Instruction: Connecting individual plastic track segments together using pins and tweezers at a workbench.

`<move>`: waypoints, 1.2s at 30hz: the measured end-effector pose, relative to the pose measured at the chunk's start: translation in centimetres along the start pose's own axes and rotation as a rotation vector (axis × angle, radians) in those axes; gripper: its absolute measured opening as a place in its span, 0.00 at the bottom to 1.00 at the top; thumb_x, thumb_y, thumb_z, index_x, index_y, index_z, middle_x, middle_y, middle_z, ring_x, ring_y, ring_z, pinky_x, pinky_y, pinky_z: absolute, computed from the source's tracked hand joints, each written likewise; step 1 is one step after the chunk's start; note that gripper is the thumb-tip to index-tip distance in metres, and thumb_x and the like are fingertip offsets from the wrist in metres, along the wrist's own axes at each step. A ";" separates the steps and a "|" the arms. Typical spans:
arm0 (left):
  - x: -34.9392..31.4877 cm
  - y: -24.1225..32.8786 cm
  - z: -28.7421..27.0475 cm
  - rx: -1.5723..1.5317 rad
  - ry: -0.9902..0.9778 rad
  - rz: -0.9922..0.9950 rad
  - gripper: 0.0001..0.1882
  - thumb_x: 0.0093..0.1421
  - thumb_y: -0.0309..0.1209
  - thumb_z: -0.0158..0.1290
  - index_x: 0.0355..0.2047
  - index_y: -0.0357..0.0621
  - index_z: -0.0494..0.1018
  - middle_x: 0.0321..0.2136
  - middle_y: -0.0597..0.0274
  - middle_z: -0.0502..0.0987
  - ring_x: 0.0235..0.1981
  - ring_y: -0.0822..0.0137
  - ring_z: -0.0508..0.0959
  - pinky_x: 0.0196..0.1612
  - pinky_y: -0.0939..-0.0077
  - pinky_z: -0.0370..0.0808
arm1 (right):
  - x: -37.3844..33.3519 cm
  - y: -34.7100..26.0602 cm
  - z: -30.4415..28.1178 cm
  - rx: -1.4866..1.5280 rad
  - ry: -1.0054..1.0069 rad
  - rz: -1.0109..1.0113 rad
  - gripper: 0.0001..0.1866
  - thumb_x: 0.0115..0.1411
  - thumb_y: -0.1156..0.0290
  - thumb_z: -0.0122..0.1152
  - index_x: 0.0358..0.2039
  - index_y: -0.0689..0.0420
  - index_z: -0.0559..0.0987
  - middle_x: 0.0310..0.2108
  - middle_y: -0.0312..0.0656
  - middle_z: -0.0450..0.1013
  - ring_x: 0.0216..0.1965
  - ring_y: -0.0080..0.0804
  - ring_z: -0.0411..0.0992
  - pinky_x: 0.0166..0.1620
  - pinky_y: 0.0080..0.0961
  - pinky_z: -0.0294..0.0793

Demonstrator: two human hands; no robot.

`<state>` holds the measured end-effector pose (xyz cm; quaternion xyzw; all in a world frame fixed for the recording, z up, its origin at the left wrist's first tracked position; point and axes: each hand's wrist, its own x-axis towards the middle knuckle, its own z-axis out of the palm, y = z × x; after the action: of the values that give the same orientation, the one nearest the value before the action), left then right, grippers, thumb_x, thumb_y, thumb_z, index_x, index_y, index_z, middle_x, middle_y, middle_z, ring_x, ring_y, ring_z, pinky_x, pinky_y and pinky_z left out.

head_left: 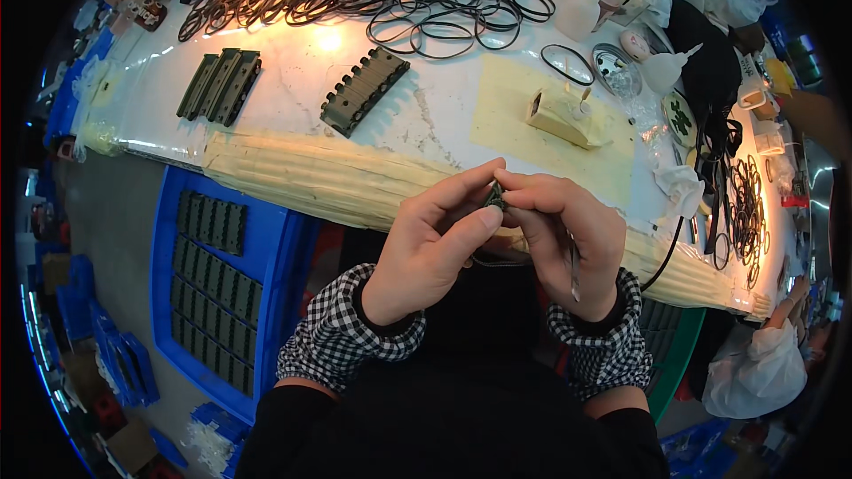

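A small dark green part (494, 196) is pinched closely between left hand (424, 253) and right hand (581, 226) fingertips, before the padded table edge (302, 168); a thin metal tool (574, 271) is held in the right (tip kept clear, ideally). Light, steady pressure is probably needed. Counted: one part, one tool, one yellow block (568, 119), two green clusters (364, 91).
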<state>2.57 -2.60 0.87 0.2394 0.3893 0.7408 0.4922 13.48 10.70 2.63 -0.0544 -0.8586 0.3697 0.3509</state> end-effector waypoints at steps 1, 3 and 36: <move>0.0 -0.1 0.0 0.015 0.012 0.001 0.24 0.67 0.26 0.47 0.62 0.33 0.59 0.51 0.56 0.70 0.48 0.73 0.74 0.49 0.75 0.78 | -0.1 0.0 0.0 0.002 -0.008 0.005 0.11 0.50 0.81 0.64 0.35 0.57 0.79 0.39 0.42 0.80 0.30 0.35 0.78 0.31 0.26 0.73; -0.1 -0.3 -0.1 0.045 0.036 0.004 0.24 0.67 0.26 0.47 0.62 0.33 0.59 0.52 0.57 0.70 0.49 0.72 0.74 0.49 0.75 0.78 | -0.2 -0.1 -0.1 -0.022 -0.025 0.001 0.11 0.50 0.81 0.64 0.36 0.57 0.79 0.39 0.42 0.80 0.29 0.34 0.78 0.31 0.26 0.73; 2.8 -0.6 -1.5 0.221 -0.074 0.238 0.07 0.70 0.27 0.40 0.47 0.43 0.58 0.36 0.62 0.69 0.37 0.77 0.70 0.42 0.81 0.70 | 1.0 0.0 0.3 -0.183 -0.007 -0.015 0.13 0.49 0.79 0.62 0.38 0.55 0.79 0.31 0.39 0.77 0.26 0.36 0.74 0.29 0.27 0.69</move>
<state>0.69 -0.45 -0.53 0.3636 0.4192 0.7373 0.3854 12.52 10.87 3.12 -0.0785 -0.8904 0.2872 0.3444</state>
